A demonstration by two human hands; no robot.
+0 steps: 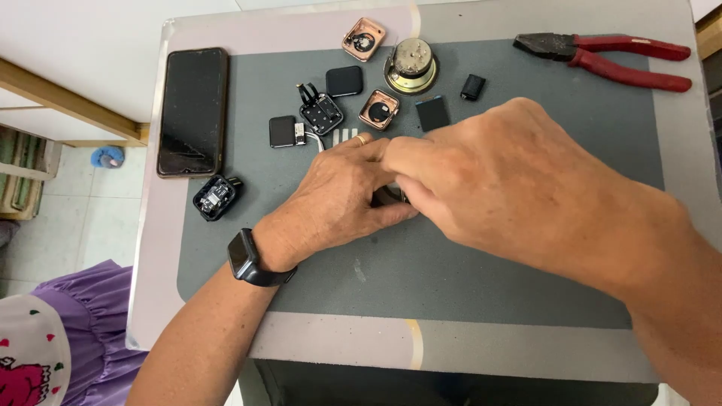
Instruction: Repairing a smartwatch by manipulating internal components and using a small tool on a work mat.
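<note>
Small dark watch part (385, 197), mostly hidden between the two hands, sits low over the grey mat (489, 263) near the middle of the bench (526, 353). The left hand (331, 199) curls around it from the near side, thumb tucked under, while the right hand (481, 177) reaches across and pinches at it with fingertips closed tight; how much of the piece each holds I cannot tell. It looks light and stiff, a thin shell likely to be fragile at its edges and a little slippery, so I would judge the rim the safest place to grip, never the flat face. Around the hands lie similar pieces: two copper-coloured watch cases (378, 110), black square modules (344, 80), a round metal part (411, 65), a black phone (192, 111) and red-handled pliers (609, 57), well apart at the far corner.
</note>
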